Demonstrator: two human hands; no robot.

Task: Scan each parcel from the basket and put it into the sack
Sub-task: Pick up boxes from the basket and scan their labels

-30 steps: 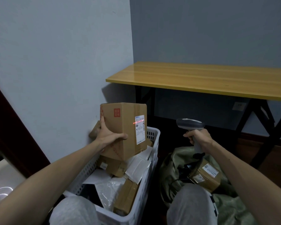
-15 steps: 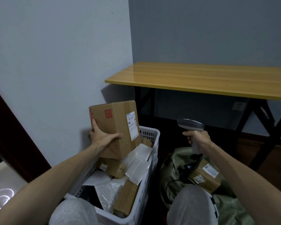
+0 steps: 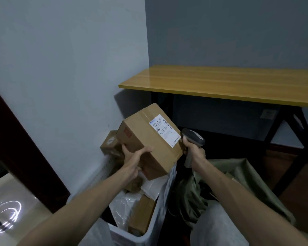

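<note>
Moved since earlier: brown cardboard box (image 3: 146, 144) is swinging from the left of the frame toward the centre and tipping, so its white shipping label (image 3: 164, 129) is now facing up. The red scan line that was crossing the label is no longer showing.
Left hand (image 3: 132, 157): its grip is clamping the box's near left corner, with the thumb lying on the upper face.
Right hand (image 3: 194, 155): its grip is wrapping tightly round the handle of the grey handheld scanner (image 3: 194, 137), which is sitting just beside the box's right edge.
Parcel's place: the box is hanging in the air above the white plastic basket (image 3: 132, 238), at the centre of the frame and not yet over the sack.
Sack: olive-green fabric sack (image 3: 247, 183) is slumping at lower right, beside the basket.
Basket contents: more brown parcels (image 3: 142, 213) and clear-wrapped packets are lying inside.
Step in hand: the person is likely carrying the scanned box across to the sack.
Doing it well: a one-handed corner hold is looking marginal for so bulky a box. It calls for keeping the box level, clearing the basket's right wall, moving the scanner out of its path, and lowering it into the sack's mouth rather than dropping it.
</note>
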